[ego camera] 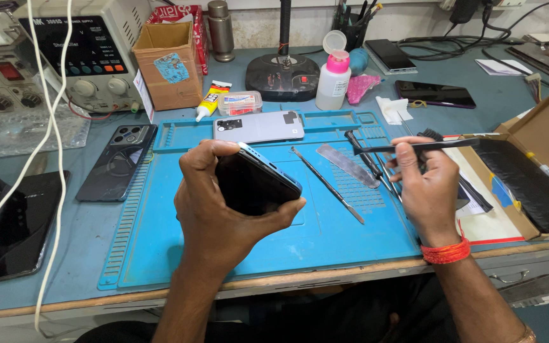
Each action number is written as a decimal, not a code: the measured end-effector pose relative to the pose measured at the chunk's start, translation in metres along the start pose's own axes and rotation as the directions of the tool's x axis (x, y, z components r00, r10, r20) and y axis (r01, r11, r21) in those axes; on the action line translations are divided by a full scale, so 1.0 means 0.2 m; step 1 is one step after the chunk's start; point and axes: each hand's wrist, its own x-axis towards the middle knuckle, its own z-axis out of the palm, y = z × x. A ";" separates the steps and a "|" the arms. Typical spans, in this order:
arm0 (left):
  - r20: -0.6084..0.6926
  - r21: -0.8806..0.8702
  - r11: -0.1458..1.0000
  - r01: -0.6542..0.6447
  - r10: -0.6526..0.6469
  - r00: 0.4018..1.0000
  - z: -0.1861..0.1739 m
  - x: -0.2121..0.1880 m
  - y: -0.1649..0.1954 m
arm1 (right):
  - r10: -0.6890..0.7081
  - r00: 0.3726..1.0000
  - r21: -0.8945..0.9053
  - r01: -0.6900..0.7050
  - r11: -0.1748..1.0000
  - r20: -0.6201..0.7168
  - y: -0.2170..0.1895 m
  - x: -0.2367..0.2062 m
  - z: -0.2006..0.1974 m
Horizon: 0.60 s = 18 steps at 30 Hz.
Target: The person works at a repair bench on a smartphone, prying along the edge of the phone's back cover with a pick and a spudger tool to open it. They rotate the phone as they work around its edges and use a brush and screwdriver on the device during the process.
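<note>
Over blue mat (325, 238), left hand (214, 209) tilts phone (255, 184); right hand (424, 187) grips brush (424, 146)

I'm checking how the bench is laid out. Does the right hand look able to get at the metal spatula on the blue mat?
Probably yes. The metal spatula lies bare on the blue mat just beside the right hand, with nothing over it. But that hand's grip already holds a black tool, which it would likely need to put down.
</note>
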 end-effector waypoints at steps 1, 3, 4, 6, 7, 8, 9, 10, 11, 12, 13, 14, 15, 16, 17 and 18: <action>0.000 0.007 1.000 -0.008 0.008 1.000 0.00 0.00 0.00 | -0.037 0.999 0.041 0.038 0.998 -0.015 -0.01 0.00 0.00; 0.000 0.010 1.000 -0.012 0.012 1.000 0.00 0.00 0.00 | -0.088 0.995 0.098 0.093 0.991 -0.054 -0.02 -0.01 -0.01; 0.000 0.005 1.000 -0.009 0.009 1.000 0.00 0.00 0.00 | -0.113 0.991 0.126 0.122 0.985 -0.074 -0.03 -0.01 -0.01; -0.006 0.005 1.000 -0.002 0.002 1.000 0.00 0.00 0.00 | -0.136 0.980 0.155 0.158 0.975 -0.142 -0.05 -0.01 -0.01; -0.011 0.010 1.000 0.001 -0.001 1.000 0.00 0.00 0.00 | -0.147 0.973 0.170 0.177 0.969 -0.176 -0.06 0.00 -0.02; -0.017 0.014 1.000 0.004 -0.004 1.000 0.00 0.00 0.00 | -0.121 0.976 0.112 0.143 0.983 -0.179 -0.07 0.01 -0.02; -0.019 0.016 1.000 0.009 -0.009 1.000 0.00 0.00 0.00 | -0.096 0.978 0.056 0.108 0.993 -0.184 -0.07 0.03 -0.03; -0.021 0.018 1.000 0.015 -0.014 1.000 0.00 0.00 0.00 | -0.072 0.979 -0.001 0.073 0.997 -0.189 -0.08 0.05 -0.04; -0.024 0.019 1.000 0.018 -0.018 1.000 0.00 0.00 0.00 | -0.071 0.989 -0.104 0.058 0.993 -0.130 -0.09 0.08 -0.06; -0.021 0.008 1.000 0.026 -0.026 0.999 0.00 0.00 0.00 | -0.063 0.996 -0.202 0.048 0.978 -0.070 -0.09 0.11 -0.07; -0.018 -0.002 0.999 0.037 -0.037 0.999 0.01 0.01 0.00 | -0.047 0.999 -0.299 0.042 0.953 -0.008 -0.10 0.13 -0.08; -0.015 -0.014 0.999 0.049 -0.049 0.999 0.01 0.01 0.00 | -0.005 0.999 -0.431 0.028 0.902 0.054 -0.10 0.16 -0.09; -0.018 -0.001 0.999 0.041 -0.041 0.999 0.01 0.01 -0.01 | 0.047 0.993 -0.559 0.022 0.829 0.109 -0.10 0.19 -0.11; -0.019 0.011 0.999 0.033 -0.033 0.999 0.01 0.01 -0.01 | 0.108 0.982 -0.675 0.025 0.738 0.154 -0.11 0.21 -0.12; -0.020 0.024 0.999 0.025 -0.025 0.999 0.01 0.00 0.00 | 0.156 0.971 -0.732 0.029 0.681 0.183 -0.11 0.22 -0.12; -0.019 0.031 0.999 0.013 -0.012 1.000 0.01 0.00 0.00 | 0.208 0.956 -0.784 0.036 0.619 0.208 -0.11 0.23 -0.10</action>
